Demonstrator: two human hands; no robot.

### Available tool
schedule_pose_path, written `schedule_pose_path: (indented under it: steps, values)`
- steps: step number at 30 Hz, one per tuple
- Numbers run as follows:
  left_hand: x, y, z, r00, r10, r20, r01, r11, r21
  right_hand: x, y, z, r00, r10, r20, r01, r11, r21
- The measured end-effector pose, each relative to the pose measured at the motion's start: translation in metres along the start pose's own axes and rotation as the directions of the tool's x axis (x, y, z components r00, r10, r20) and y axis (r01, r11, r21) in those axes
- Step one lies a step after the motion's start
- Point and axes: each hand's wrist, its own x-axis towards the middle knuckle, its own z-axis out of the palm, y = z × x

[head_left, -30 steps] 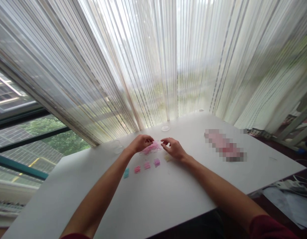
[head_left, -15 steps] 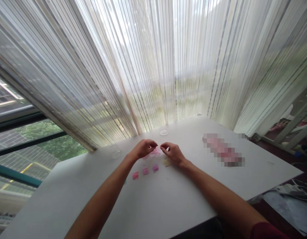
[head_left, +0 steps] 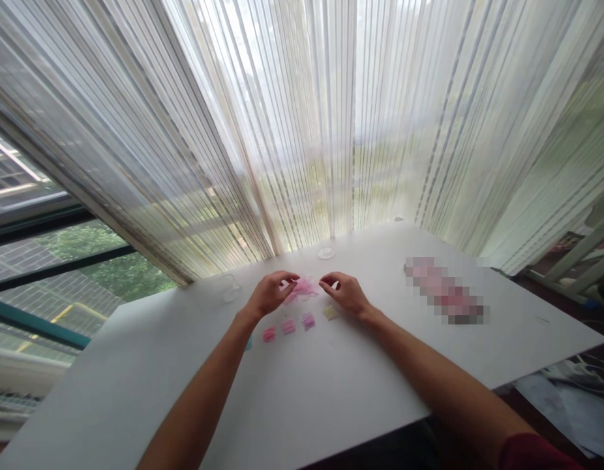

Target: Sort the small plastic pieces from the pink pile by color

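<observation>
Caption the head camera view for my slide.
Left hand and right hand flank a loose pink tuft on a white table, small coloured tufts lined up nearby.

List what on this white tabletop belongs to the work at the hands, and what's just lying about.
At the work: left hand and right hand, either side of a fluffy pink tuft; small pink bundle, mauve bundle, pale yellow bundle.

Lying about: clear round plastic dish; clear plastic cup; pixelated pink strip.
</observation>
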Motion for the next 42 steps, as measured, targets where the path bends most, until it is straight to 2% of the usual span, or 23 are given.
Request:
schedule_pose_path:
  steps: [4,7,12,17,27,35,42]
  values:
    - [-0.040,0.021,0.008,0.987,-0.022,-0.162,0.010,0.997,-0.075,-0.008,-0.019,0.001,0.997,-0.054,0.056,0.052,0.997,0.051]
    - [-0.066,0.032,0.019,0.976,-0.047,-0.213,0.028,0.995,-0.092,-0.018,-0.039,0.002,0.985,-0.118,0.126,0.102,0.987,0.122]
    - [-0.088,0.033,0.034,0.956,-0.050,-0.290,0.002,0.986,-0.164,-0.028,-0.059,0.005,0.950,-0.179,0.257,0.139,0.977,0.164]
    - [-0.093,0.029,0.037,0.968,-0.038,-0.248,-0.003,0.986,-0.164,-0.031,-0.059,0.008,0.931,-0.188,0.312,0.152,0.979,0.135]
    - [-0.093,0.030,0.030,0.970,-0.009,-0.241,0.001,0.999,-0.033,-0.031,-0.048,0.009,0.912,-0.259,0.319,0.247,0.966,0.076]
    - [-0.093,0.034,0.031,0.974,-0.011,-0.225,0.002,0.999,-0.039,-0.030,-0.045,0.009,0.890,-0.351,0.290,0.350,0.935,0.055]
    - [-0.093,0.033,0.032,0.975,-0.017,-0.220,0.005,0.998,-0.056,-0.030,-0.043,0.009,0.894,-0.337,0.294,0.341,0.939,0.039]
